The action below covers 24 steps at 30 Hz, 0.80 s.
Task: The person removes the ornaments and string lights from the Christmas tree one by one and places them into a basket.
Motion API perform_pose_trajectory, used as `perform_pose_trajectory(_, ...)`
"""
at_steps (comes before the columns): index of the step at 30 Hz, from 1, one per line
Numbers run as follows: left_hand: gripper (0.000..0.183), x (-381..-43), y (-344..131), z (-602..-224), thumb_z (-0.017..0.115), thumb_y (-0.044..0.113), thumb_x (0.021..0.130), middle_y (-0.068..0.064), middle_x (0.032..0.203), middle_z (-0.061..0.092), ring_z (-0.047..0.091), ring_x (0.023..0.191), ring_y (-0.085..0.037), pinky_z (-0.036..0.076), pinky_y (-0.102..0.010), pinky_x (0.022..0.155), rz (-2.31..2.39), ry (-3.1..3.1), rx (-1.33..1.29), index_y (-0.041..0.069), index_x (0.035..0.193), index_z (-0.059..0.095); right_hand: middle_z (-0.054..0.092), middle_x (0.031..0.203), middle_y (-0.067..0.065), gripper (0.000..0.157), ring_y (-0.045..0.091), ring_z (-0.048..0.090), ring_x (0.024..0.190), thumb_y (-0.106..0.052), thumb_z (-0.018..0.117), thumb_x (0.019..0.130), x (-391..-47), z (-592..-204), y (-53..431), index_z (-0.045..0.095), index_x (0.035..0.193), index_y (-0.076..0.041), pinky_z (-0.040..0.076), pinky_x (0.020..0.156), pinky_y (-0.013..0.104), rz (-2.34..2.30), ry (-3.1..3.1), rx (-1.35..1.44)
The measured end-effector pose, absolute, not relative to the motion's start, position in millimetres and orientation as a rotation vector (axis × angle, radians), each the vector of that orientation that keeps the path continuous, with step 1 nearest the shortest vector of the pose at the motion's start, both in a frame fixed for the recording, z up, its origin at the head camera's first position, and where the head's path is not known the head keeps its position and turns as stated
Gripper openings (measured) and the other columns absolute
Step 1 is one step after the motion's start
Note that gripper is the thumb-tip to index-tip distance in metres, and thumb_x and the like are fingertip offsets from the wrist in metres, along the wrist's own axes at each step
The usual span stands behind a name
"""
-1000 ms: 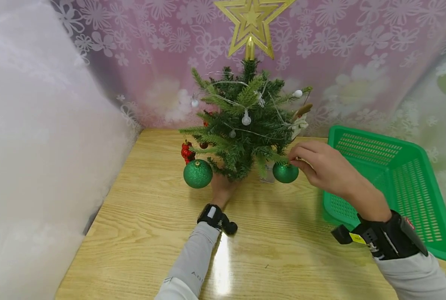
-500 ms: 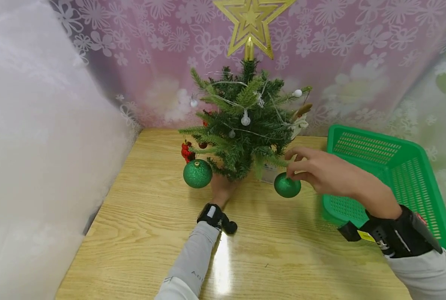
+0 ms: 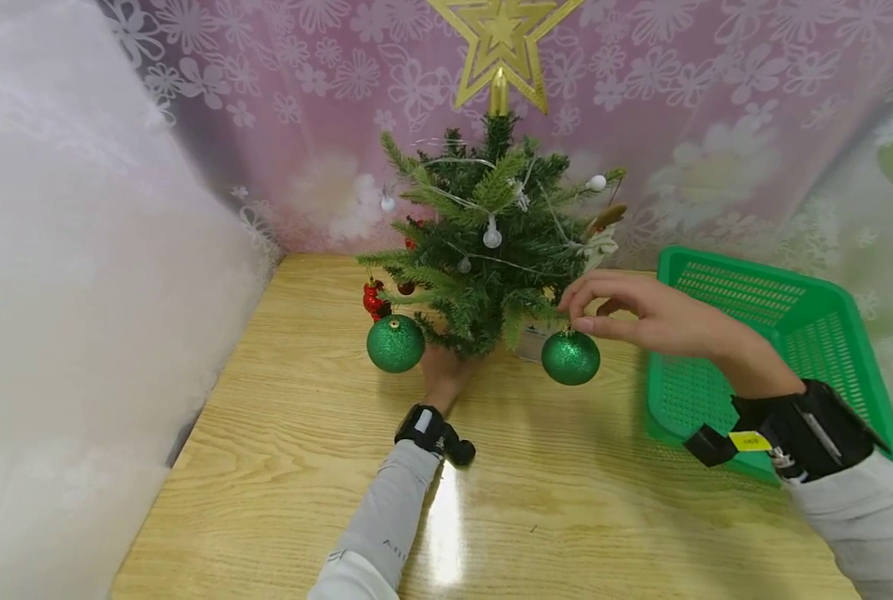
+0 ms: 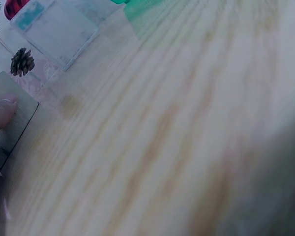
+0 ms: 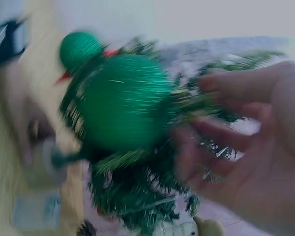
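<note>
A small Christmas tree stands on the table with a gold star on top. My left hand grips its base under the branches, thumb lying on the grey top. Two glittery green balls hang at its front: a left one and a right one. My right hand is at the right ball's top, fingers bent beside the branch tip. In the right wrist view, blurred, thumb and fingers stand apart around the branch, next to the near ball.
A green plastic basket stands on the right of the wooden table. Red ornaments, light bulbs and a pine cone hang about the tree. A clear flat box lies behind the base.
The right ball dipped slightly with my right hand, then rose again, and its cap now shows below the fingers. My left hand stays at the base.
</note>
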<state>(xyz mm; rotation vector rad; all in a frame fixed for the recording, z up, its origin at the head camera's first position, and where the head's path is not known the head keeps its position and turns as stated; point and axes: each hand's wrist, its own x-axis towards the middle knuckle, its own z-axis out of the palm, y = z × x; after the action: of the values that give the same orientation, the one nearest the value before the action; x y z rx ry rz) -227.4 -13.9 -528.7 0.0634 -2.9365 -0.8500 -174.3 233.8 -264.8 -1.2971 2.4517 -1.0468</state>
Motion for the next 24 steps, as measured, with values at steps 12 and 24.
perform_pose_trajectory(12, 0.085, -228, -14, -533, 0.072, 0.040, 0.086, -0.027, 0.149, 0.031, 0.032, 0.137, -0.041, 0.028, -0.051, 0.111, -1.082, -2.818, 0.088, -0.002, 0.147, 0.032, 0.053, 0.112, 0.010, 0.022, 0.020, 0.056, 0.102, -0.016, 0.051, 0.102, -203, -264, 239, 0.057, 0.112, 0.002, 0.052, 0.088, 0.040, -1.207, 2.137, -0.699)
perform_pose_trajectory(24, 0.077, -232, -16, -532, 0.070, 0.045, 0.086, -0.022, 0.149, 0.037, 0.033, 0.138, -0.038, 0.025, -0.050, 0.113, -0.976, -2.886, 0.046, 0.005, 0.145, 0.040, 0.044, 0.105, 0.003, 0.017, 0.016, 0.050, 0.098, -0.007, 0.028, 0.107, -186, -317, 246, 0.045, 0.106, -0.011, 0.046, 0.084, 0.034, -1.646, 1.543, -0.828)
